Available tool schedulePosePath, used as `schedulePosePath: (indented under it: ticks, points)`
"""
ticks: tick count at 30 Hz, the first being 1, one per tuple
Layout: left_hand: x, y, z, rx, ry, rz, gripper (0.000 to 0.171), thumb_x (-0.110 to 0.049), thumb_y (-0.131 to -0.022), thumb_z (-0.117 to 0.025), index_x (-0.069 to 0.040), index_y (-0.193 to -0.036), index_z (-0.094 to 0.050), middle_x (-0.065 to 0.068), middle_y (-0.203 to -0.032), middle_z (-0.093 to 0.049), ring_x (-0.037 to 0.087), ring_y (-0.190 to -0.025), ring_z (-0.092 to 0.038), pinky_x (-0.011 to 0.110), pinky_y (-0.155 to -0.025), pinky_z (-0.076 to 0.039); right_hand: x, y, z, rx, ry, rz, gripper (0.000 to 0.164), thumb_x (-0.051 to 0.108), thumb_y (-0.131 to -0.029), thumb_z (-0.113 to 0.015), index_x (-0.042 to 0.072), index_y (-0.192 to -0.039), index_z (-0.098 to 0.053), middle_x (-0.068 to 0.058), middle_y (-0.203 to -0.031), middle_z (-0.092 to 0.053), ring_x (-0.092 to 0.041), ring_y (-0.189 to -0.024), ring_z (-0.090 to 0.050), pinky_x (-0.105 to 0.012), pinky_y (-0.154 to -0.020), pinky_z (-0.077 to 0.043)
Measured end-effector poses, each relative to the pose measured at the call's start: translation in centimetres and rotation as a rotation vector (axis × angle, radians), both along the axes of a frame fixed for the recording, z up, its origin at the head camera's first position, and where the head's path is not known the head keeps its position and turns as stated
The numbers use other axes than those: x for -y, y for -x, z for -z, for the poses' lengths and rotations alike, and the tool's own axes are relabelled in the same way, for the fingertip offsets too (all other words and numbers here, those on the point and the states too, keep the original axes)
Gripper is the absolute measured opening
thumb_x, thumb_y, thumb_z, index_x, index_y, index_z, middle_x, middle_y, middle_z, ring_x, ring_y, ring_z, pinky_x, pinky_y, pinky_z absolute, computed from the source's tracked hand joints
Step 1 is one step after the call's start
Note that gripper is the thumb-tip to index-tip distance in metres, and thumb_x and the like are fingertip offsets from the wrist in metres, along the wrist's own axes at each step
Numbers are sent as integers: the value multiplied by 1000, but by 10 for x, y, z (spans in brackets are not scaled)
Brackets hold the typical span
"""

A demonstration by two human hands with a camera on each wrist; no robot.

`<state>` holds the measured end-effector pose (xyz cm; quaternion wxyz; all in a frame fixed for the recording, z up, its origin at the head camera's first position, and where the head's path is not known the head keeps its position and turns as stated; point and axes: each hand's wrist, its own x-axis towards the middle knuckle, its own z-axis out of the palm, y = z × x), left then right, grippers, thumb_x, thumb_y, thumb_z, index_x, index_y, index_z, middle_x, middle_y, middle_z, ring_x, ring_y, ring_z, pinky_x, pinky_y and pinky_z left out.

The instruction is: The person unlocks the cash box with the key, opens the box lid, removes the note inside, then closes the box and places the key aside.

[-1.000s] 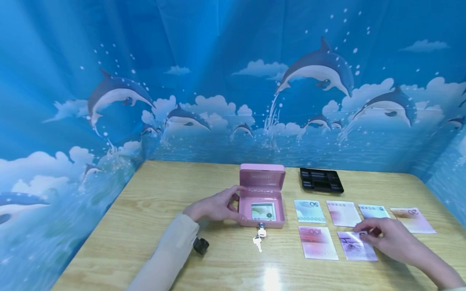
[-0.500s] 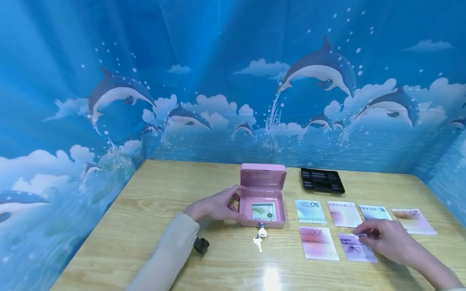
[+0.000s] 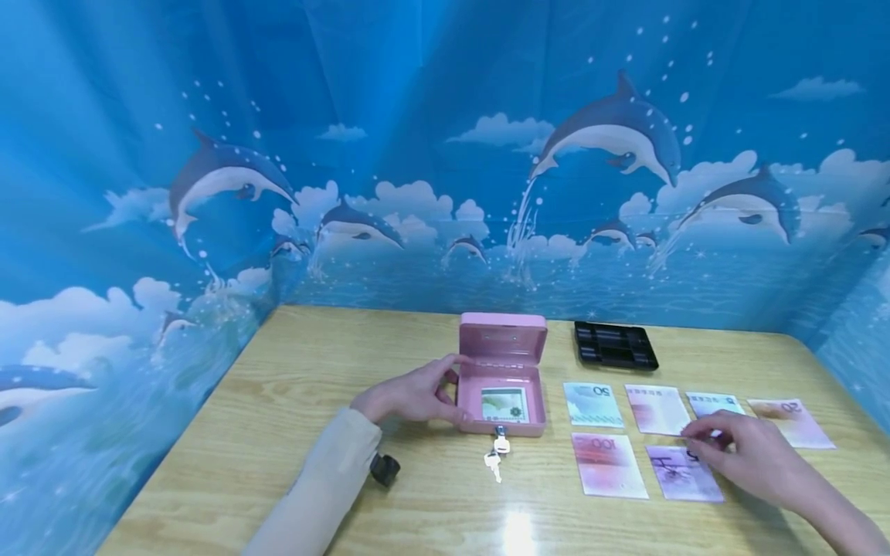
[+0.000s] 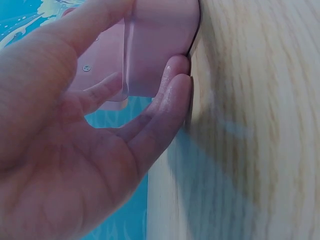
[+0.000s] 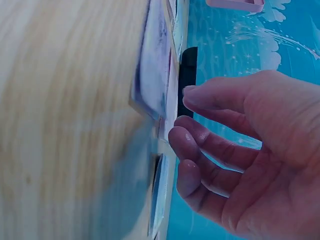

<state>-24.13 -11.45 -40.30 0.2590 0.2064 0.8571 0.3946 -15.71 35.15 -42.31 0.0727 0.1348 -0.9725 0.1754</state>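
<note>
My left hand (image 3: 417, 392) holds the left side of an open pink cash box (image 3: 480, 427), its thumb at the front corner and its index finger by the hinge. In the left wrist view the other fingers lie against the box wall (image 4: 160, 50). A green banknote (image 3: 504, 404) lies inside the box, and keys (image 3: 500, 444) hang from the front lock. My right hand (image 3: 751, 455) hovers by the upper right corner of a purple 5 banknote (image 3: 677, 475). Its fingers are loosely bent, and the right wrist view shows a gap between thumb and fingertips with nothing in it.
Around the purple note lie a red 100 note (image 3: 608, 466), a blue-green 50 note (image 3: 593, 405), a pinkish note (image 3: 657, 409), a blue note (image 3: 716, 403) and an orange 20 note (image 3: 793, 422). A black compartment tray (image 3: 615, 347) stands at the back, before a dolphin-print curtain (image 3: 417, 154).
My right hand's fingertips have come off the purple note's corner and shifted slightly up and right, showing its printed 5. The left hand and the box stay put.
</note>
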Motion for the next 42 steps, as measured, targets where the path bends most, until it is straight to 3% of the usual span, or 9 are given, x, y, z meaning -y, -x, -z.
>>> schedulePosePath:
  ticks: [4,10,16,27,42]
  points:
    - [-1,0,0,7,0,-6,93,-33,-84,-85,-26,-159,-30,8,-138,-55,14,-100,-65,33,-92,-56,3,1,0,-120,43,-37,18,5,-77,-84,19,-86,-77,9,-79,-70,13,-67,-49,-20,-53,-43]
    - [-1,-1,-1,9,3,-8,93,-32,-84,-85,-25,-159,-30,9,-138,-55,15,-100,-65,32,-89,-56,17,5,-11,-121,64,-23,11,13,-84,-82,19,-92,-78,11,-82,-70,12,-69,-51,-20,-53,-44]
    - [-1,-1,1,7,1,-8,93,-32,-83,-85,-27,-158,-31,8,-137,-55,15,-100,-65,33,-91,-56,34,7,-21,-148,152,-35,14,14,-87,-80,14,-101,-78,-1,-93,-76,13,-75,-57,-19,-57,-54]
    - [-1,0,1,8,0,-6,93,-34,-84,-85,-26,-159,-30,9,-138,-55,15,-101,-65,32,-91,-56,66,14,-28,-72,270,-81,23,21,-93,-77,13,-114,-75,-4,-105,-77,10,-87,-61,-21,-62,-58]
    - [-1,1,2,2,3,0,93,-33,-84,-84,-25,-159,-29,9,-138,-55,15,-100,-65,33,-92,-56,92,22,-34,-18,292,-128,25,24,-94,-75,15,-118,-74,-4,-109,-76,2,-90,-64,-21,-66,-58]
